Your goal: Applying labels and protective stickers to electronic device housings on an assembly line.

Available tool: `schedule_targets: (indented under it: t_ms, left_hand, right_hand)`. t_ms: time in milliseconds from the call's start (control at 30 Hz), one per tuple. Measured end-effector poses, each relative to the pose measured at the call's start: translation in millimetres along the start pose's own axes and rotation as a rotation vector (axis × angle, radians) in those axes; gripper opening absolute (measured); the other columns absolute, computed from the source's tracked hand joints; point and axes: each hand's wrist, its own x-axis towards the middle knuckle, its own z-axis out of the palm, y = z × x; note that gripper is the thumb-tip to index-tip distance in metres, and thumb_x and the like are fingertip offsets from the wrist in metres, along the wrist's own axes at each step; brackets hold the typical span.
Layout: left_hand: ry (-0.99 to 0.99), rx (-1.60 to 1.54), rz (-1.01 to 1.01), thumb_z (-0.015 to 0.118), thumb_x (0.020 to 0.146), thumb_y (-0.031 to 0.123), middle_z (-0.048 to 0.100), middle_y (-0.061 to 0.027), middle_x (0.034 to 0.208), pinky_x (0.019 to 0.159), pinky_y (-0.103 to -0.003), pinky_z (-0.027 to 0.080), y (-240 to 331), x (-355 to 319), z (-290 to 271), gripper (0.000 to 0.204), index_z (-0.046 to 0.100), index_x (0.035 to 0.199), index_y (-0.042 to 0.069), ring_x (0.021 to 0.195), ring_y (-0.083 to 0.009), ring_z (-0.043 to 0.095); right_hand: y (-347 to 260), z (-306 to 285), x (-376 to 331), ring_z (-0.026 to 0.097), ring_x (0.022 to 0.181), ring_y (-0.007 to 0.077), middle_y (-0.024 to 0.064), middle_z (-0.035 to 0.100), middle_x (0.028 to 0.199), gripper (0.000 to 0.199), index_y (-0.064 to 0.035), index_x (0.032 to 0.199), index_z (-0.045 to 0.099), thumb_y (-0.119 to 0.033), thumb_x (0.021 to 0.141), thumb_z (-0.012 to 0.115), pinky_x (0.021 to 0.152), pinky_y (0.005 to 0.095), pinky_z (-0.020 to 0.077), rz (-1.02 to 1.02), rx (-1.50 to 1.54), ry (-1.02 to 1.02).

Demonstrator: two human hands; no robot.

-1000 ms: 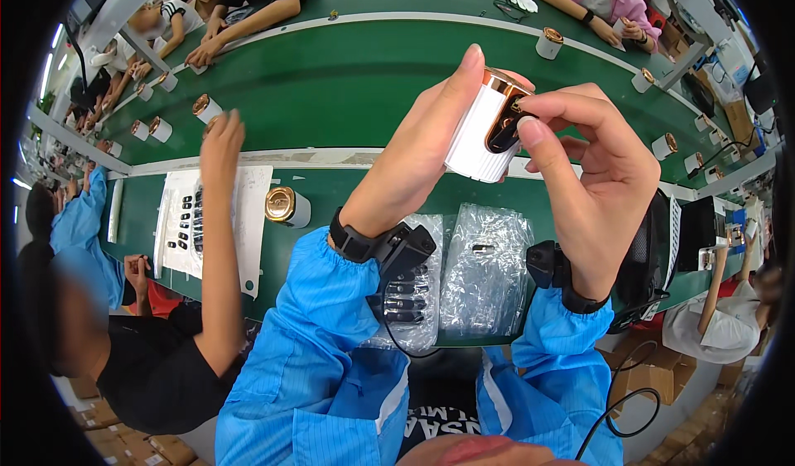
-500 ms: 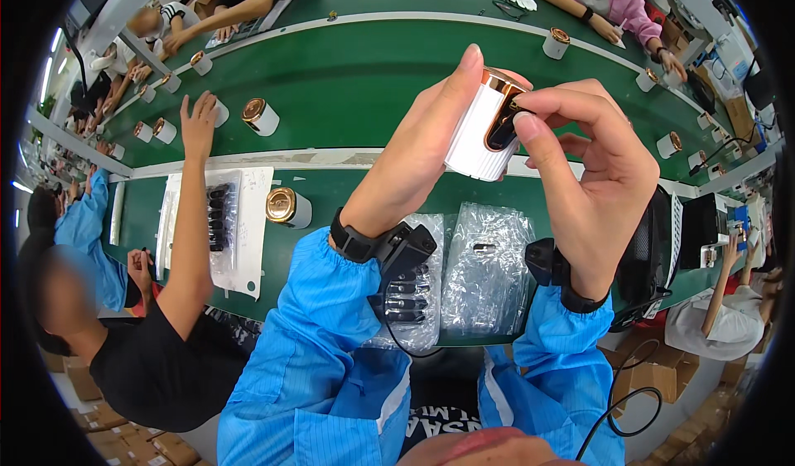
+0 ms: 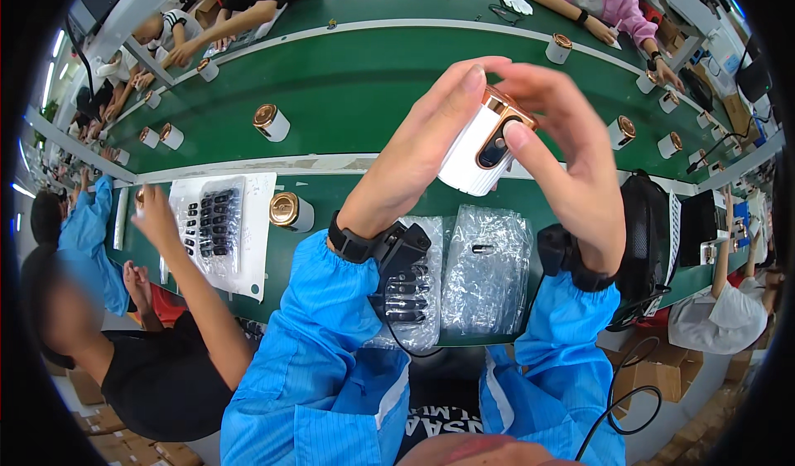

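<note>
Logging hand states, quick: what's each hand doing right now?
Left hand: closed, holding the white, copper-topped cylinder.
Right hand: curled over it, thumb at its black panel; whether it grips can't be told.

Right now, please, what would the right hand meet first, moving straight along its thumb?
The dark panel on the white cylinder; the thumb of the right hand seems to touch it, though depth is unclear.

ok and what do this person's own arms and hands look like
The person wears loose, bright blue, finely striped fabric sleeves with gathered cuffs. Each wrist has a black band carrying a small, boxy black device; a thin black cable hangs by the left one. The left hand and right hand are gloveless.
</note>
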Motion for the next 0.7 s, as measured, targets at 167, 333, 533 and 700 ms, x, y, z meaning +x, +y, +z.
schedule_targets:
  t_ms: [167,333,533,700]
  left_hand:
    - [0.024,0.345,0.109,0.061,0.108,0.041,0.072,-0.0099,0.117,0.081,-0.028,0.056,-2,-2,-7,0.057,0.050,0.149,0.003,0.103,-0.0139,0.069]
    - [0.100,0.504,0.257,0.074,0.099,0.030,0.075,-0.0126,0.112,0.078,-0.032,0.059,-8,4,-10,0.052,0.060,0.139,-0.001,0.099,-0.0168,0.072]
    - [0.137,0.623,0.401,0.076,0.096,0.028,0.076,-0.0128,0.102,0.079,-0.032,0.059,-13,7,-16,0.046,0.067,0.129,-0.002,0.094,-0.0189,0.074]
    - [0.089,0.670,0.454,0.079,0.093,0.030,0.076,-0.0155,0.100,0.077,-0.034,0.059,-16,13,-19,0.048,0.068,0.127,-0.002,0.088,-0.0246,0.075]
  right_hand:
    - [17,-10,7,0.068,0.107,0.0153,0.0073,0.072,0.113,0.038,-0.0002,0.133,0.063,-0.012,0.098,0.073,0.101,0.0323,0.0511,0.157,0.302,-0.118]
    - [27,-8,8,0.066,0.109,0.0134,0.0086,0.071,0.121,0.038,0.0021,0.140,0.058,-0.013,0.105,0.065,0.100,0.0296,0.0499,0.112,0.285,-0.015]
    - [32,-4,9,0.065,0.111,0.0127,0.0094,0.071,0.123,0.040,0.0026,0.143,0.056,-0.013,0.108,0.061,0.099,0.0294,0.0494,0.128,0.274,-0.036]
    - [36,-7,8,0.065,0.111,0.0130,0.0099,0.071,0.125,0.040,0.0021,0.145,0.054,-0.014,0.108,0.060,0.099,0.0293,0.0493,0.176,0.241,-0.083]
